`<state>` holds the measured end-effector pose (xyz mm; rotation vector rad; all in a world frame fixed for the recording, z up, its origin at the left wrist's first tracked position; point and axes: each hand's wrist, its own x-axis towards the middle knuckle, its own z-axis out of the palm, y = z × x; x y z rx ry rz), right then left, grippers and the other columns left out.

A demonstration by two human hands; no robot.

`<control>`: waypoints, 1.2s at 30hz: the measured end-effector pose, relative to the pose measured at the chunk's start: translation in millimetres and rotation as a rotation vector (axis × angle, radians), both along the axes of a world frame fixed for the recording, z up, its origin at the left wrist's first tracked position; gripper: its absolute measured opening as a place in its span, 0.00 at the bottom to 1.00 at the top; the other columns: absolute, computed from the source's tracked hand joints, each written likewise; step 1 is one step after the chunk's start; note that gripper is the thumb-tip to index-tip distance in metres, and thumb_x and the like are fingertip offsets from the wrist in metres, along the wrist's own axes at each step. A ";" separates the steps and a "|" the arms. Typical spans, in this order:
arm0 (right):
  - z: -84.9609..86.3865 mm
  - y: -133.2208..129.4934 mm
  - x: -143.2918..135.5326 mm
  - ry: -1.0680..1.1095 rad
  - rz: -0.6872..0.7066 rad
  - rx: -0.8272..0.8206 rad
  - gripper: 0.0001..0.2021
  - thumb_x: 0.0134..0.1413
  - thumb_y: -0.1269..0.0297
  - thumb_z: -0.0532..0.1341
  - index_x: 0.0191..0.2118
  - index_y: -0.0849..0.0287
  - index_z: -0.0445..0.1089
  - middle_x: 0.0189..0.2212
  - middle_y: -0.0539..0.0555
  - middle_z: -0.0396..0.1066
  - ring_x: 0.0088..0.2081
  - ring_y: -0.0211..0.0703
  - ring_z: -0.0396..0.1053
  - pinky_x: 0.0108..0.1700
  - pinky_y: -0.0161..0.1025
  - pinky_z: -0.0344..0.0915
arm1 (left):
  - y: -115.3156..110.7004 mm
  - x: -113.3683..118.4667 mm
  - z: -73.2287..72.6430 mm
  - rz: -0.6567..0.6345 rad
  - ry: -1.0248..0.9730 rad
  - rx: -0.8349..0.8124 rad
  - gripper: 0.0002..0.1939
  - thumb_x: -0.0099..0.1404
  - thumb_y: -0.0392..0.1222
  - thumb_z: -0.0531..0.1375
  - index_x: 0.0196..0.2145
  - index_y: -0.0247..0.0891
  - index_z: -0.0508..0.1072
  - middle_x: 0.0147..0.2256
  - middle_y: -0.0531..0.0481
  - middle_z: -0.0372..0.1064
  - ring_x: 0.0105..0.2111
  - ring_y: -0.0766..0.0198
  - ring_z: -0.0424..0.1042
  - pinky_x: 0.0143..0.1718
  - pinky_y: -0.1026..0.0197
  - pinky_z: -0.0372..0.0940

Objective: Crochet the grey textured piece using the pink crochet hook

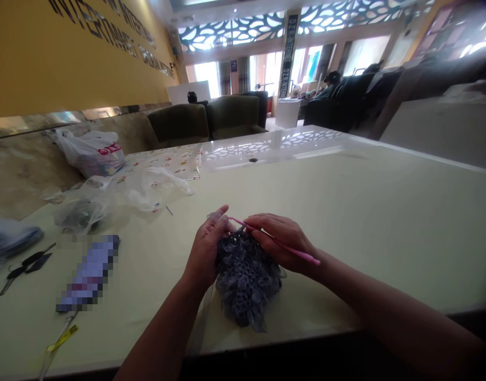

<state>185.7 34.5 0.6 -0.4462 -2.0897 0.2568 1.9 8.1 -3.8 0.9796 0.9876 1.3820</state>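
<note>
A pink crochet hook (294, 251) lies across my right hand (284, 238), pinched between thumb and fingers. Its tip points left, toward my left hand (211, 241). Those left fingers are closed on the top edge of a dark grey crocheted piece (246, 283) with sheer ruffled bits. The piece hangs down between my wrists, above the near part of the pale table (369, 222). Some sheer grey material shows at my left fingertips. Whether a loop sits on the hook's tip is too small to tell.
Left of my hands lie a blurred-out bluish flat object (90, 275), keys (24, 267) and clear plastic bags (155, 188). A filled white carrier bag (94, 151) stands farther back by the wall. Dark green chairs (237, 116) line the far side; people sit beyond.
</note>
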 end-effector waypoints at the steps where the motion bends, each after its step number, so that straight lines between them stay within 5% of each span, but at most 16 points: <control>1: 0.2 0.0 0.2 -0.001 0.002 -0.003 0.09 0.67 0.70 0.55 0.47 0.59 0.71 0.39 0.56 0.78 0.40 0.41 0.77 0.44 0.38 0.73 | -0.5 0.2 -0.1 0.003 -0.038 -0.034 0.17 0.64 0.46 0.64 0.49 0.40 0.75 0.32 0.53 0.72 0.37 0.65 0.71 0.48 0.62 0.62; 6: 0.2 -0.7 -0.5 0.001 0.004 -0.016 0.09 0.67 0.70 0.54 0.47 0.59 0.71 0.38 0.56 0.78 0.39 0.40 0.76 0.42 0.38 0.72 | -1.8 1.3 -0.5 -0.010 -0.080 -0.078 0.30 0.62 0.48 0.66 0.60 0.40 0.67 0.32 0.54 0.71 0.31 0.68 0.69 0.41 0.63 0.63; 11: 1.1 -1.3 -1.2 0.025 0.011 -0.037 0.09 0.67 0.70 0.55 0.47 0.60 0.71 0.38 0.55 0.78 0.38 0.38 0.75 0.42 0.35 0.72 | -2.9 1.3 1.4 -0.071 -0.010 -0.010 0.33 0.61 0.61 0.64 0.55 0.35 0.72 0.34 0.49 0.74 0.39 0.61 0.73 0.52 0.56 0.62; 14: 3.6 -1.2 0.1 0.037 0.036 -0.069 0.09 0.67 0.70 0.55 0.46 0.60 0.71 0.36 0.54 0.77 0.37 0.36 0.75 0.40 0.33 0.71 | -4.0 -1.5 3.6 -0.145 0.066 0.012 0.26 0.57 0.56 0.68 0.47 0.35 0.77 0.44 0.43 0.75 0.51 0.53 0.70 0.58 0.52 0.57; 17: 5.3 -0.5 2.2 0.020 0.063 -0.075 0.09 0.67 0.70 0.55 0.47 0.60 0.71 0.36 0.54 0.77 0.36 0.36 0.75 0.39 0.33 0.71 | -4.1 -6.2 6.5 -0.215 0.213 0.051 0.13 0.53 0.45 0.72 0.34 0.37 0.78 0.60 0.42 0.66 0.64 0.45 0.58 0.63 0.51 0.51; 19: 5.2 0.3 3.6 -0.002 0.075 -0.040 0.09 0.67 0.70 0.55 0.48 0.60 0.70 0.36 0.54 0.77 0.36 0.36 0.74 0.40 0.33 0.71 | -3.8 -9.2 8.5 -0.259 0.300 0.069 0.12 0.52 0.42 0.73 0.33 0.37 0.78 0.62 0.43 0.64 0.67 0.44 0.52 0.64 0.51 0.49; 21: 4.9 1.3 5.2 -0.028 0.090 0.017 0.09 0.67 0.71 0.55 0.49 0.60 0.70 0.36 0.55 0.76 0.37 0.37 0.74 0.40 0.34 0.71 | -3.8 -11.2 10.3 -0.310 0.327 0.051 0.23 0.53 0.42 0.72 0.47 0.39 0.77 0.55 0.43 0.70 0.64 0.46 0.57 0.62 0.50 0.50; 23: 5.9 3.1 8.1 -0.068 0.127 0.055 0.10 0.68 0.70 0.55 0.49 0.61 0.70 0.37 0.56 0.76 0.38 0.38 0.74 0.41 0.36 0.70 | -4.3 -12.1 11.9 -0.363 0.328 0.001 0.43 0.55 0.42 0.71 0.66 0.42 0.61 0.45 0.47 0.74 0.54 0.52 0.68 0.58 0.51 0.56; 25: 8.7 6.1 12.5 -0.140 0.215 0.045 0.10 0.68 0.68 0.56 0.49 0.62 0.71 0.37 0.57 0.76 0.39 0.39 0.73 0.42 0.36 0.70 | -5.1 -12.3 13.0 -0.404 0.375 -0.034 0.55 0.57 0.42 0.69 0.72 0.41 0.41 0.36 0.53 0.72 0.41 0.61 0.71 0.50 0.55 0.60; 27: 13.1 9.6 17.8 -0.237 0.322 -0.022 0.10 0.68 0.65 0.57 0.47 0.63 0.73 0.37 0.57 0.75 0.38 0.39 0.72 0.42 0.36 0.69 | -5.6 -12.3 13.3 -0.415 0.480 -0.013 0.56 0.58 0.42 0.68 0.72 0.39 0.36 0.31 0.57 0.67 0.33 0.66 0.67 0.44 0.59 0.61; 30: 20.6 13.4 24.1 -0.365 0.404 -0.177 0.10 0.68 0.66 0.57 0.46 0.63 0.74 0.37 0.57 0.73 0.37 0.37 0.70 0.40 0.34 0.67 | -5.4 -12.6 11.7 -0.393 0.642 0.051 0.53 0.58 0.41 0.66 0.72 0.38 0.39 0.31 0.56 0.67 0.32 0.66 0.66 0.41 0.60 0.62; 32: 24.7 13.5 25.8 -0.414 0.403 -0.236 0.10 0.69 0.68 0.56 0.46 0.64 0.74 0.38 0.57 0.73 0.37 0.36 0.69 0.40 0.33 0.65 | -4.9 -12.9 9.7 -0.357 0.726 0.071 0.46 0.58 0.39 0.65 0.70 0.39 0.50 0.36 0.50 0.72 0.34 0.65 0.67 0.40 0.60 0.63; 34: 27.1 12.1 25.9 -0.444 0.382 -0.235 0.10 0.69 0.69 0.54 0.45 0.64 0.73 0.36 0.56 0.72 0.36 0.36 0.68 0.40 0.34 0.64 | -4.6 -12.8 7.7 -0.301 0.791 0.090 0.30 0.58 0.37 0.63 0.59 0.39 0.70 0.48 0.42 0.73 0.35 0.64 0.69 0.39 0.60 0.64; 36: 27.8 10.5 25.1 -0.468 0.354 -0.207 0.11 0.69 0.69 0.53 0.44 0.64 0.73 0.33 0.55 0.71 0.35 0.37 0.66 0.39 0.34 0.63 | -4.5 -12.0 6.5 -0.238 0.844 0.110 0.13 0.56 0.35 0.62 0.41 0.37 0.79 0.60 0.40 0.65 0.38 0.63 0.71 0.39 0.60 0.65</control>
